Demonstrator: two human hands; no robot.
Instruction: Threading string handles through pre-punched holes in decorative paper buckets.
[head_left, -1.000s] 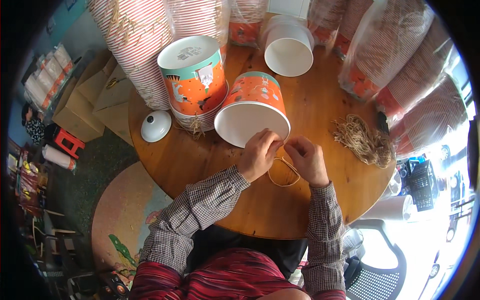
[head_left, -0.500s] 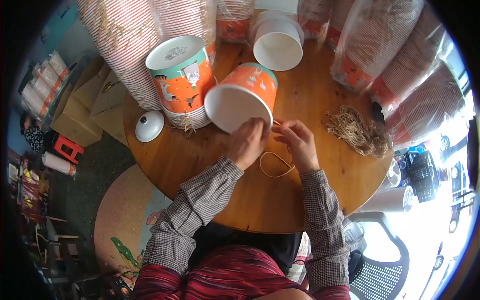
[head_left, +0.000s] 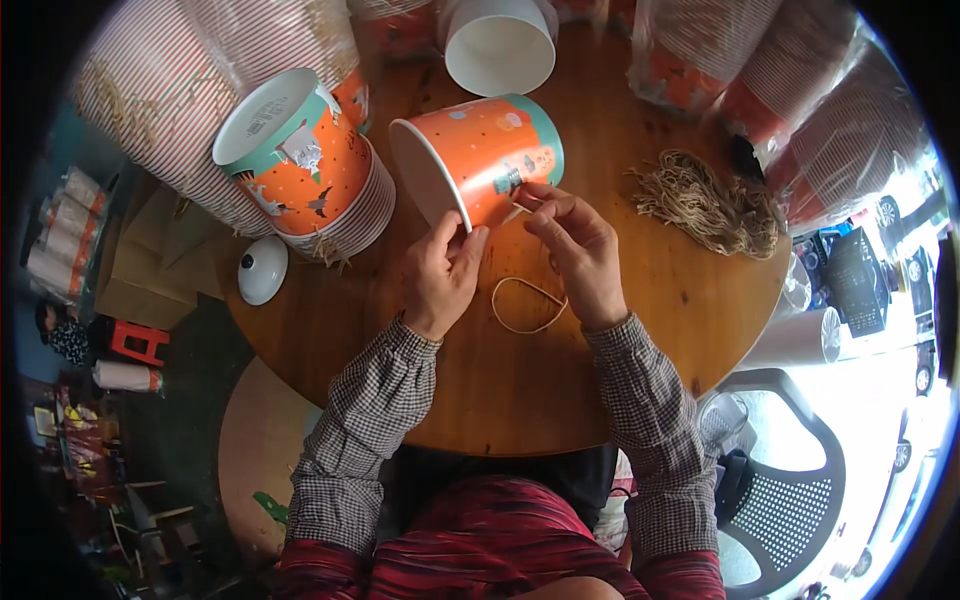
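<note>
An orange and teal paper bucket (head_left: 480, 155) lies on its side on the round wooden table (head_left: 500, 390), its white mouth facing left. My left hand (head_left: 442, 275) grips the bucket's rim at the lower edge. My right hand (head_left: 575, 250) pinches the end of a tan string handle (head_left: 528, 305) against the bucket's side. The rest of the string loops down onto the table between my hands.
A stack of matching buckets (head_left: 310, 180) lies to the left, a white-lined one (head_left: 500, 45) behind. A pile of tan strings (head_left: 705, 200) lies to the right. Bagged cup stacks (head_left: 800, 100) ring the far edge. A white lid (head_left: 263, 270) and a chair (head_left: 790, 490) flank the table.
The bucket has been turned from mouth-toward-me onto its side. My right hand has lifted the string's end from the table up to the bucket's wall.
</note>
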